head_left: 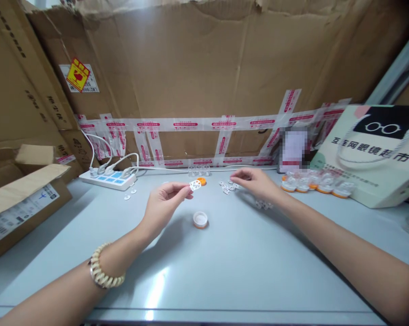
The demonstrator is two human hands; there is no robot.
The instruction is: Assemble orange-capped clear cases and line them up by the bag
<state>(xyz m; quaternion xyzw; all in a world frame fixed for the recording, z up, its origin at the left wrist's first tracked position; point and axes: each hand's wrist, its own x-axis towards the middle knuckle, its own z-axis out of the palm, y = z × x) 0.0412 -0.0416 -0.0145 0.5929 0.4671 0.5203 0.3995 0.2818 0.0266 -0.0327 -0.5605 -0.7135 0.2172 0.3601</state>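
A white spoked disc point(195, 185) is pinched between the thumb and fingers of my left hand point(167, 199). Behind it an orange cap point(202, 181) lies on the table. Below and slightly right of the disc stands a small round white container point(200, 219) with an orange base. My right hand point(254, 182) hovers at a scatter of small white cut-out pieces point(226, 187), its fingertips close together; whatever they hold is too small to make out. More white pieces point(263, 205) lie under my right wrist.
Clear plastic cups point(198, 170) stand at the back. Several orange-based containers point(318, 183) sit at right, before a paper bag point(367, 154) and a pixelated upright object point(292, 149). A power strip point(107, 178), small white discs point(130, 194) and an open carton point(28, 199) are at left.
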